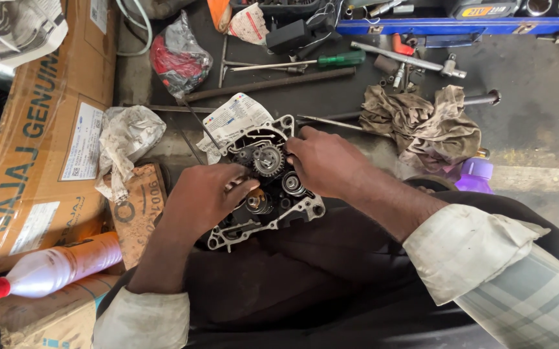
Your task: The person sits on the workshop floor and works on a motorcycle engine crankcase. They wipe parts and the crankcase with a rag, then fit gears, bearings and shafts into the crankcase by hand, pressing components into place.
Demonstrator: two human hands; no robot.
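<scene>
Both hands rest on one engine case (273,216) lying on the person's lap: left hand (205,197) curled over its left side, right hand (325,161) with fingertips pressed beside the gear (268,159). One grey toothed gear and two bearings show inside the silver-rimmed, greasy case.

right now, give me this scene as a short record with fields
setting: dark workshop floor, seen from above
left hand: rests on the lower left of an open engine case, fingers by a small shaft
right hand: fingertips at the toothed gear inside the case
case position: on the person's lap
left side: cardboard box, white bottle with red cap
behind: green-handled screwdriver, dirty rag, blue tool tray
right side: purple bottle
</scene>
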